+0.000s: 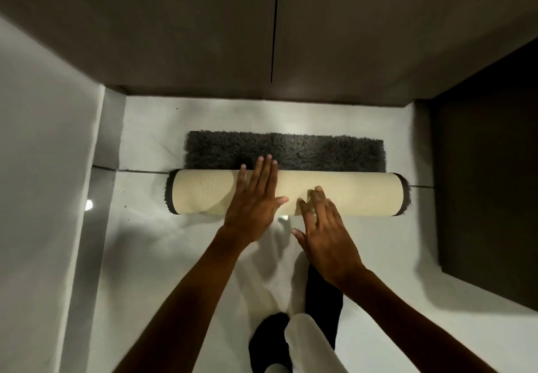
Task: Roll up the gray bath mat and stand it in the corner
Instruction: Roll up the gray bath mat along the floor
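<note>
You're mid-roll: the gray bath mat (285, 151) lies on the floor (151, 244) w/ most of it wound into a cream-backed roll, left hand (253, 206) flat, fingers spread on it, right hand (323, 230) open at its near side, so next push fwd evenly over the last gray strip.

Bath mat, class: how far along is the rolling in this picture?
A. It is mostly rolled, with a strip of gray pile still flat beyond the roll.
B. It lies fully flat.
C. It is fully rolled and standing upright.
A: the bath mat shows a cream-backed roll under the left hand, and gray pile still lies flat on the floor.
</note>
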